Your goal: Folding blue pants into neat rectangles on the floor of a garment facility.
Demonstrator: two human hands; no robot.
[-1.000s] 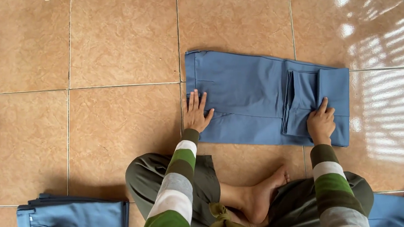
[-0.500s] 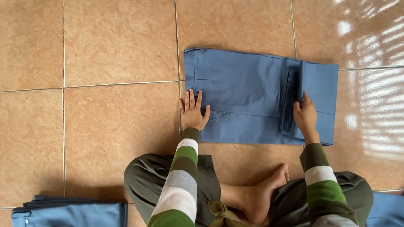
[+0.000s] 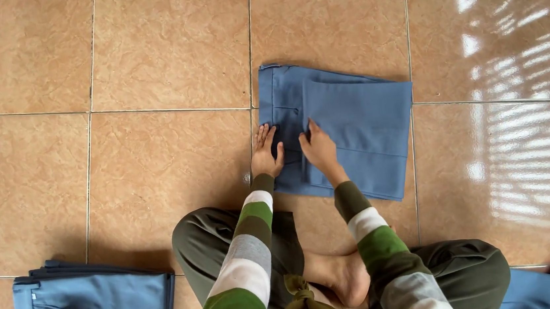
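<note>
Blue folded trousers [image 3: 352,128] are pressed flat on the tan tiled floor [image 3: 157,171] by both hands, fingers spread, nothing clamped. The left hand [image 3: 266,154] is laid on the fold's near-left edge, half on tile; the right hand [image 3: 318,152] is planted just beside it, fully on cloth. Beyond the fingertips, bare tile runs wide left and ahead. A stack of blue trousers [image 3: 92,303] is seen well apart, near-left.

Blue trousers [image 3: 346,128] are lying on tan, marbled tiles [image 3: 166,45] — sleeves [image 3: 247,256] are showing green, grey and white stripes — another blue pile [image 3: 89,306] is sitting nearby.
</note>
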